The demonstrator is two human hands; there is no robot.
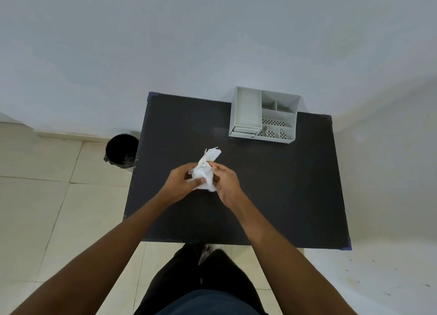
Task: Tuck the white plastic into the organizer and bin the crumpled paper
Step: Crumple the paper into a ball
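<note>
Hands: left (183, 181) and right (225, 184) grip closed on white wad (204, 176) | plastic or paper unclear

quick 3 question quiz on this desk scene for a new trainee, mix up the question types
1. True or false: both hands are on the white bundle.
2. The bin stands where? A) on the table B) on the floor off the table's left edge C) inside the organizer
3. Fill in: the organizer sits at the table's far ____ side.

Key
1. True: the left hand and right hand both grip it above the dark table.
2. B
3. right
</note>
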